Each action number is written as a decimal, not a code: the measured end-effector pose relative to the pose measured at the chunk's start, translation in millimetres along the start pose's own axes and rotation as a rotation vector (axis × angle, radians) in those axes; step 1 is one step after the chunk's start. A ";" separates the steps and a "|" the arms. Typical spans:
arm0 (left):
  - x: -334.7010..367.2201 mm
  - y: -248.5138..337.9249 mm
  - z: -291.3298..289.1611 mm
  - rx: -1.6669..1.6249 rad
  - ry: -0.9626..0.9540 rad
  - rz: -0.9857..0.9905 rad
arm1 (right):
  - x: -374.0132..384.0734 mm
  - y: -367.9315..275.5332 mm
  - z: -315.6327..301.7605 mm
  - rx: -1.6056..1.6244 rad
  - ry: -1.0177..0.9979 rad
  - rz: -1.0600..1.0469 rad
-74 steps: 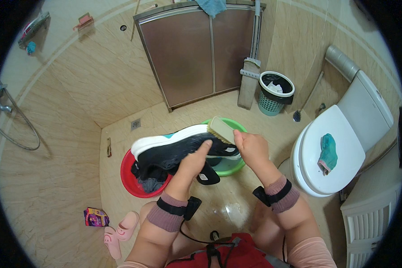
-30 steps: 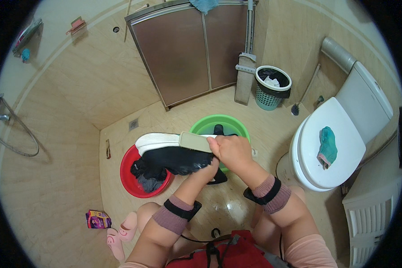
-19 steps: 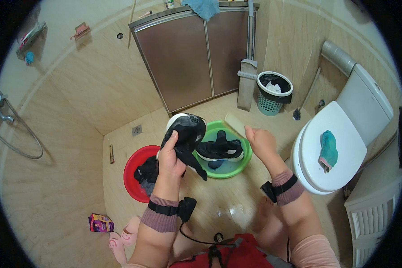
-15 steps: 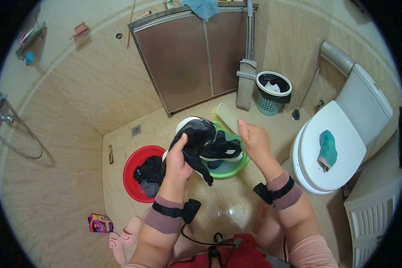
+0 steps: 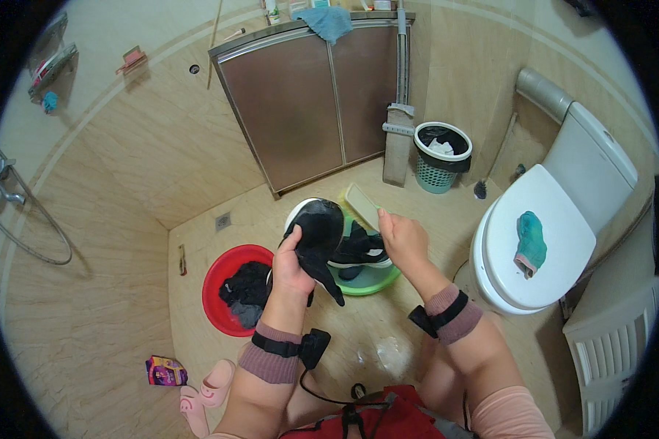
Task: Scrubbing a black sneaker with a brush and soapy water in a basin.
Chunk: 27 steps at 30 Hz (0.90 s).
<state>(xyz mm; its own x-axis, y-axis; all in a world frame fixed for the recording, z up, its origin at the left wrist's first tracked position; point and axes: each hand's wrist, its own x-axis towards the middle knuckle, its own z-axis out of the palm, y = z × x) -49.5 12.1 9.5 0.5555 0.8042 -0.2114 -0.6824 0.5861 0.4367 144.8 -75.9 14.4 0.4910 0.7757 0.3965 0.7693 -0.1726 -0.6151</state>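
Observation:
My left hand (image 5: 294, 269) is closed around a wet black fabric piece (image 5: 319, 228), which has a limp strip hanging down on its right. A rounded white edge (image 5: 291, 215) curves behind the fabric; what it belongs to is mostly hidden. In my right hand (image 5: 404, 240) is a scrubbing brush (image 5: 361, 205), pale-handled with yellowish bristles facing left, held just right of the black fabric and apart from it. Below both hands stands a light green basin (image 5: 377, 284) with cloudy liquid. Another black item (image 5: 357, 247) with white edging lies over it, partly hidden.
Left of the green basin, a red basin (image 5: 216, 311) holds dark clothes. Pink slippers (image 5: 217, 383) and a purple packet (image 5: 166, 371) lie at the lower left. At the right is a toilet (image 5: 494, 256) with a teal cloth (image 5: 532, 241) on its lid. A waste bin (image 5: 436, 175) stands behind.
The brush in my right hand has moved left and slightly down, closer to the black fabric. My left hand keeps its hold, with the fabric turned a little. The whole view has shifted slightly.

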 end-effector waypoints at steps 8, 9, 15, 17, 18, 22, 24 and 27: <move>-12.8 6.3 7.9 -0.131 -0.037 -0.083 | -9.5 8.0 3.4 -0.077 0.014 -0.054; -13.2 7.4 7.2 -0.130 -0.043 -0.079 | -10.5 11.4 -1.5 -0.102 -0.045 -0.010; -26.3 0.5 28.8 -0.127 0.170 -0.033 | -24.2 -15.3 -18.5 0.016 -0.103 0.036; -21.8 1.5 17.2 -0.137 0.120 -0.053 | -26.4 -16.1 -19.6 0.006 -0.126 -0.038; -18.5 4.2 9.2 -0.164 0.017 -0.064 | -25.3 -12.5 -16.5 -0.006 -0.118 0.007; -17.4 6.4 0.2 -0.089 -0.138 0.057 | -20.1 3.4 -18.8 -0.013 -0.080 0.053; -17.0 0.0 4.3 -0.068 -0.185 0.099 | -16.4 24.4 -9.0 0.167 -0.090 0.069; -15.2 1.9 -3.8 -0.045 -0.248 0.138 | -22.8 -4.2 -7.8 0.597 -0.168 0.131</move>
<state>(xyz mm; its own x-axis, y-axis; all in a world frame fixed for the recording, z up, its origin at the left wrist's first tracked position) -61.1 1.3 10.3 0.5511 0.8315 0.0702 -0.7773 0.4809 0.4057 133.5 -97.6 13.3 0.4571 0.8643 0.2097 0.3227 0.0585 -0.9447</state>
